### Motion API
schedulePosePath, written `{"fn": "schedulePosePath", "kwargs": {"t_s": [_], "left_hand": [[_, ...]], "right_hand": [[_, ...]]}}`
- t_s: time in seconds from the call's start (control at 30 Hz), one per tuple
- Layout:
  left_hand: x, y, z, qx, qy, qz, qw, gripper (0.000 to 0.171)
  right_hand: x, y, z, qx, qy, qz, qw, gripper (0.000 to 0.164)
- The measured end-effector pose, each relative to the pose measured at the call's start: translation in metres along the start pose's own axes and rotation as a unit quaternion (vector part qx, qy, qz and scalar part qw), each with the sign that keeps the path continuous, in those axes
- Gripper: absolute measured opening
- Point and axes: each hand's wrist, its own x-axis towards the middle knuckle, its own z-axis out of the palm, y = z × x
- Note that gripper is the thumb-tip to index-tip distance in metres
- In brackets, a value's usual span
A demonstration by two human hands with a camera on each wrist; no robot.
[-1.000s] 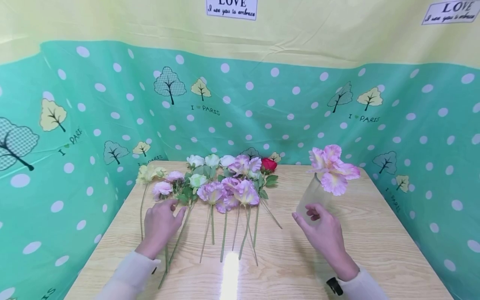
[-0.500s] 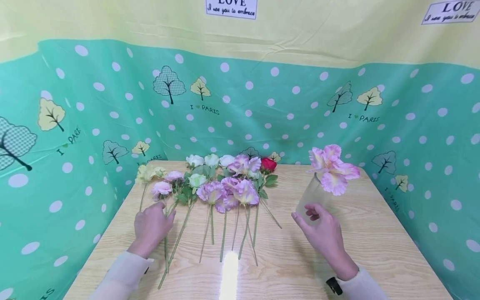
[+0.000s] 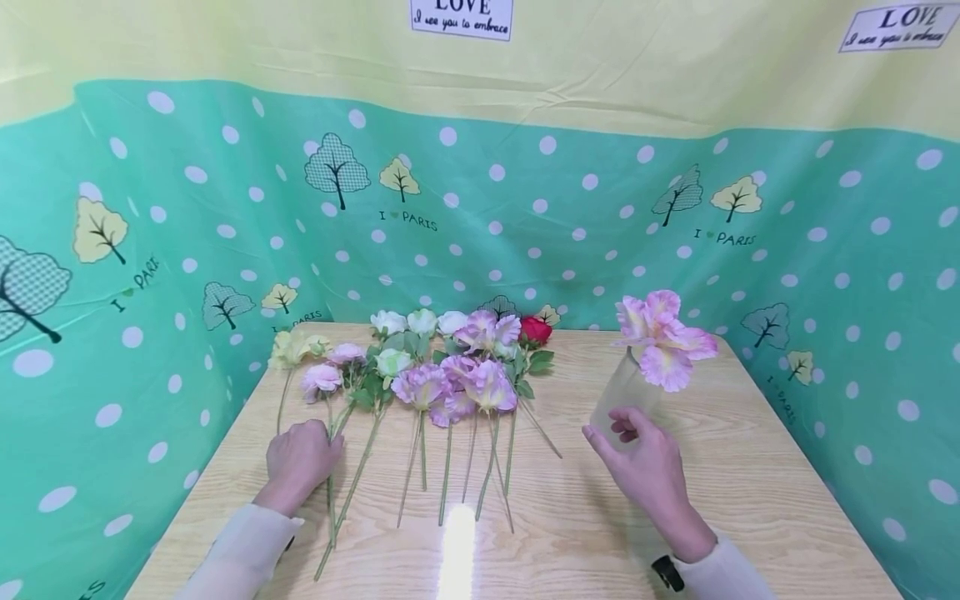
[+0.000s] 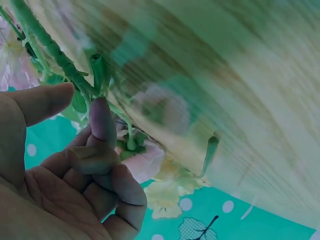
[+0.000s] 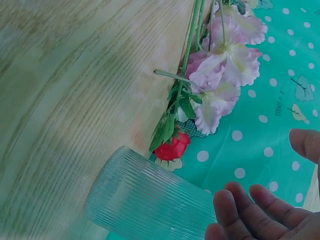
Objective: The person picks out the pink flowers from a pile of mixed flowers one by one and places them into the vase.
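Pale pink blooms [image 3: 322,379] lie near the far-left corner of the worktop [image 3: 562,533], with the left hand [image 3: 300,462] just nearside of them. Left wrist view gives what the head view hides: thumb and index finger sit either side of a green stem [image 4: 51,45], gap narrow, other fingers curled. Can't tell if they're actually squeezing it. Right hand [image 3: 645,467] is by the glass vase [image 3: 622,392], thumb well away from the loosely bent fingers; can't tell if it's touching. Vase stands towards the right edge with a big pink-purple flower [image 3: 667,342] in its mouth, and only the right wrist view brings out the ribbed glass. Yellow flower's [image 3: 292,348] at the far-left corner, purple ones [image 3: 420,387] mid-worktop, white roses [image 3: 390,322] and a red rose [image 3: 536,330] along the far edge. Worktop's wood-grain with a bright light streak [image 3: 459,554] at the near edge; polka-dot green cloth [image 3: 420,242] hangs round it, yellow band [image 3: 300,50] on top.
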Motion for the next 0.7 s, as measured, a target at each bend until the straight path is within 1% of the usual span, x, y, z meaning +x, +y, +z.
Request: {"fn": "schedulePosePath", "kwargs": {"t_s": [0.2, 0.47, 0.6, 0.7], "left_hand": [[0.0006, -0.0028, 0.0019, -0.013, -0.012, -0.01, 0.9998, 0.043], [0.0, -0.0043, -0.0009, -0.018, -0.028, -0.023, 0.9992, 0.04], [-0.0003, -0.0041, -0.003, -0.019, -0.039, -0.028, 0.9987, 0.037], [0.0005, -0.0057, -0.0039, -0.027, -0.056, -0.037, 0.9974, 0.034]], "right_hand": [[0.0003, 0.0006, 0.0005, 0.0, 0.0, 0.002, 1.0, 0.043], [0.0002, 0.0027, 0.003, -0.004, 0.014, -0.011, 1.0, 0.04], [0.0002, 0.0034, 0.0039, -0.006, 0.017, -0.013, 1.0, 0.039], [0.0001, 0.0033, 0.0042, -0.007, 0.017, -0.014, 1.0, 0.039]]}}
